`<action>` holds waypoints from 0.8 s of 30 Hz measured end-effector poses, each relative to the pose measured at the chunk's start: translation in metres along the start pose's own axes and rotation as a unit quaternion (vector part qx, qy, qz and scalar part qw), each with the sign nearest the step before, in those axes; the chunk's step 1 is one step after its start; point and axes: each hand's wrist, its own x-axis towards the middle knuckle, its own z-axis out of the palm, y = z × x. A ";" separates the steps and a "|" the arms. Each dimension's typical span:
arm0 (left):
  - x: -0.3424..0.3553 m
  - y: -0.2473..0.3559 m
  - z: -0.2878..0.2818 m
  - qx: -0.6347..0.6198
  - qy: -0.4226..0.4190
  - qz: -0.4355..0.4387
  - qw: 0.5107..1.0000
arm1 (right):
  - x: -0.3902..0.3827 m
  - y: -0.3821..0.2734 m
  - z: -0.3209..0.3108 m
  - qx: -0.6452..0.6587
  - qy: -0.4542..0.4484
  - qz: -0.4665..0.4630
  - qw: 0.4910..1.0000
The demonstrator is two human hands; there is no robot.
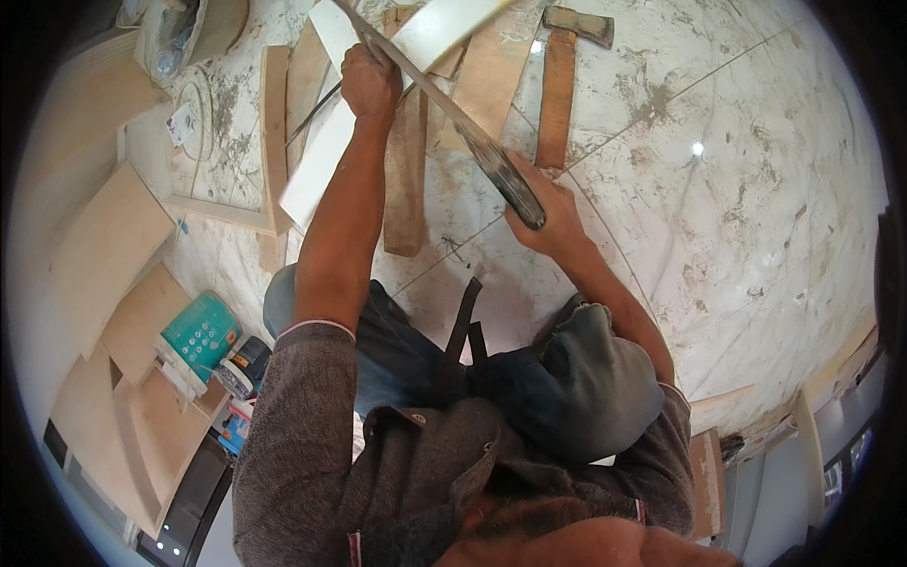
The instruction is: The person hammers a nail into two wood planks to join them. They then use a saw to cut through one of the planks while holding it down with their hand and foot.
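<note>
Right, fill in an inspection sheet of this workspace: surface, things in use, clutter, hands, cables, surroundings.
Surface: pale tiled floor, stained and scuffed, dark seams showing.
Things in use: long tool with a dark handle, slanting across white strips.
Clutter: hammer lying beyond the right hand; wooden pieces lying around the strips.
Hands: right hand grips the tool by its handle; left hand is curled at the white strips, its exact hold unclear.
Cables: pale loop on the left; cannot tell if it is a cable.
Surroundings: teal box and wooden panels along the left side.
</note>
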 end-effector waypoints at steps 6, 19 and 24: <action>0.001 0.007 0.004 -0.004 0.024 0.020 1.000 | -0.116 0.026 -0.016 -0.109 0.042 0.043 0.992; 0.004 0.007 0.002 0.010 0.007 -0.003 1.000 | -0.096 0.008 -0.017 -0.086 -0.015 0.096 0.992; 0.002 -0.002 0.002 0.003 -0.003 -0.006 1.000 | 0.006 -0.004 0.001 -0.003 -0.042 0.043 0.998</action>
